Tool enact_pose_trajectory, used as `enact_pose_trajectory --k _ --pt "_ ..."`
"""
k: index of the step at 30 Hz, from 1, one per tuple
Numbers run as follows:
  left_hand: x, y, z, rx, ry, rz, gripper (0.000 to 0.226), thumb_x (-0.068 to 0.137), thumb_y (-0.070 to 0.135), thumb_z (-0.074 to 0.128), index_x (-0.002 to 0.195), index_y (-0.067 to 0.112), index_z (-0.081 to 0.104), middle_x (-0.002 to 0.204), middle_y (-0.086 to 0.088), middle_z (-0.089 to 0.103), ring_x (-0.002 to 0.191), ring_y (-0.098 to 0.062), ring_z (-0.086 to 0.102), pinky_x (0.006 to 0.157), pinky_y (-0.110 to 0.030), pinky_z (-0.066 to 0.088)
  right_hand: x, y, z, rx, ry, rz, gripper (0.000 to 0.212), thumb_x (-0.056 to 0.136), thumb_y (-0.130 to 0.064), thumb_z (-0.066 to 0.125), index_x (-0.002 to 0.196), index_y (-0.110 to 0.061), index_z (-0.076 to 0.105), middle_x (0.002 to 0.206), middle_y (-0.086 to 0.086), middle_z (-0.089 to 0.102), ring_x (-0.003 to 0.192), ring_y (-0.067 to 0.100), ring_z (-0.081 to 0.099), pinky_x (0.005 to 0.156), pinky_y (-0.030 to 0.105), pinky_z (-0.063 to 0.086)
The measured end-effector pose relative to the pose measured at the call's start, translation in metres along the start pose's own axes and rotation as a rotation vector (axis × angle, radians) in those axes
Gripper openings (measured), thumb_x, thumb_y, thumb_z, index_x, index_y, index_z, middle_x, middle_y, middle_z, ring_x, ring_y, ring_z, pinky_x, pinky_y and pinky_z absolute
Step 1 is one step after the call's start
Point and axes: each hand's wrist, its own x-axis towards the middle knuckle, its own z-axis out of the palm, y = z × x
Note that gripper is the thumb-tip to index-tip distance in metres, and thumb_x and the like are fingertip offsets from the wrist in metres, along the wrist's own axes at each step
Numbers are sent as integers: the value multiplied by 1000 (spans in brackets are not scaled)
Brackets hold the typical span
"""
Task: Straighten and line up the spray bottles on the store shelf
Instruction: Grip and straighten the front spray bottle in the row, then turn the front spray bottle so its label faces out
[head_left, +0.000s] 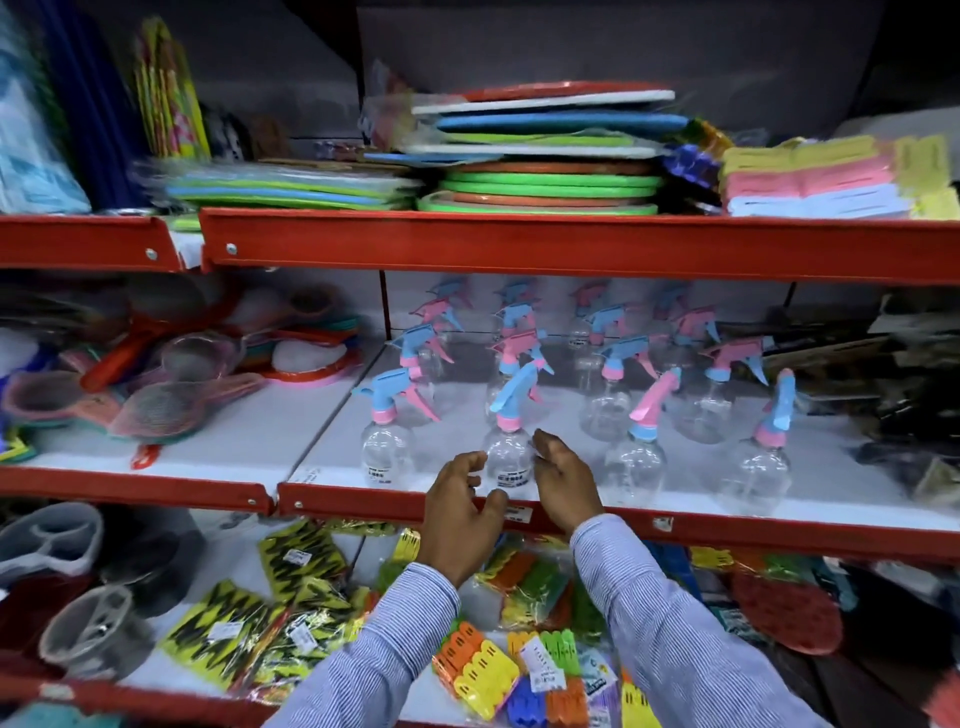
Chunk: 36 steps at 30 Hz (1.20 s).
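Several clear spray bottles with pink and blue trigger heads stand in rows on the white middle shelf (332, 447). In the front row, one bottle (385, 452) stands at the left, another bottle (508, 457) sits between my hands, and two more (635, 467) (753, 478) stand to the right. My left hand (460, 512) hovers by the middle bottle's left side, fingers curled and apart. My right hand (563, 480) is just off its right side, fingers spread. Neither hand clearly grips it.
A red shelf lip (363, 506) runs along the front edge. Strainers (171, 384) lie on the neighbouring shelf to the left. Stacked mats (545, 171) fill the shelf above. Packets of clothes pegs (519, 660) lie on the shelf below, under my arms.
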Motion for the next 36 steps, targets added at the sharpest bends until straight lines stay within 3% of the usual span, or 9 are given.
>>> enact_pose_trajectory --k 11,22,24,27,31,33,36 --pt "10 5 9 47 2 -58 53 84 22 56 136 12 47 133 -9 61 119 -23 60 101 -41 51 -22 3 -10 1 17 -92 35 89 -5 49 123 -11 58 122 6 66 100 10 58 87 18 41" --pt "16 -4 9 18 -35 -89 63 76 33 49 137 18 45 134 -6 61 123 -23 58 104 -43 49 -24 5 -6 -4 55 -61 33 89 -6 52 120 -12 58 120 4 66 94 9 60 65 -4 39" --pt "16 -4 8 19 -40 -84 61 79 31 51 138 18 45 134 -7 61 123 -24 58 104 -42 49 -24 4 -6 -6 50 -59 34 88 -5 51 122 -12 57 122 5 65 96 10 59 68 -2 39" --pt "14 -5 7 23 -31 -68 57 85 23 55 139 14 43 138 -12 57 126 -26 55 105 -43 47 -28 2 -7 -1 46 -66 39 87 -3 50 125 -10 55 125 5 64 103 10 58 84 13 41" --pt "3 -2 4 -5 93 57 55 79 27 55 134 19 50 137 -6 56 123 -23 56 104 -43 49 -43 7 -14 32 136 -108 41 84 2 50 122 -13 58 122 5 65 110 14 61 91 19 45" --pt "0 3 6 -38 141 127 49 77 22 57 126 22 55 127 0 59 114 -17 58 100 -36 51 -52 12 -23 42 221 -136 40 82 4 51 114 -17 62 112 1 69 102 9 64 85 11 48" --pt "-6 18 17 -31 154 196 41 74 17 57 115 21 61 113 3 61 101 -7 57 92 -8 42 -62 23 -40 45 365 -165 36 80 4 53 101 -22 67 99 -4 72 88 4 67 76 13 52"
